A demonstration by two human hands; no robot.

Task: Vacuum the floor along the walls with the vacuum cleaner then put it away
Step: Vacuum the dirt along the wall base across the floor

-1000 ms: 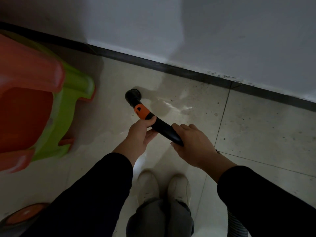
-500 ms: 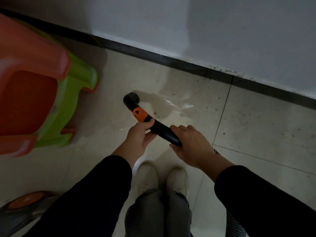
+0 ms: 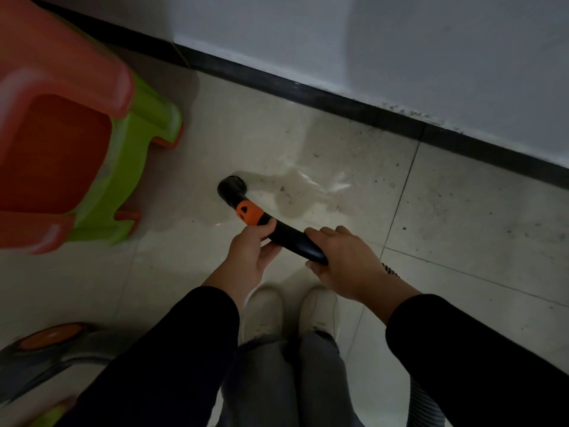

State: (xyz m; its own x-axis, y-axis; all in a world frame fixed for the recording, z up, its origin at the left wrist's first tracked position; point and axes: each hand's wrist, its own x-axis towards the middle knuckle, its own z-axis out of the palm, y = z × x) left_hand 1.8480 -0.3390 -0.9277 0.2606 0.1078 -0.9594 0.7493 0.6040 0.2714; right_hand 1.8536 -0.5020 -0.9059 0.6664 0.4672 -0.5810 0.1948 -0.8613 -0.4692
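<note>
A black vacuum handle tube with an orange collar points down at the pale tiled floor. Its round black end is close to the floor, a short way out from the black skirting. My left hand grips the tube just behind the orange collar. My right hand holds the rear of the tube. The grey ribbed hose runs down past my right sleeve. The vacuum cleaner body, grey with an orange patch, sits at the bottom left.
A stack of orange and green plastic stools stands at the left, near the wall. The white wall runs diagonally across the top. Dust and hair lie on the tile right of the tube end. My white shoes are below my hands.
The tube end has drawn back from the skirting toward me and slightly left. The view has shifted, bringing more of the vacuum body into sight. Both hands keep their grip.
</note>
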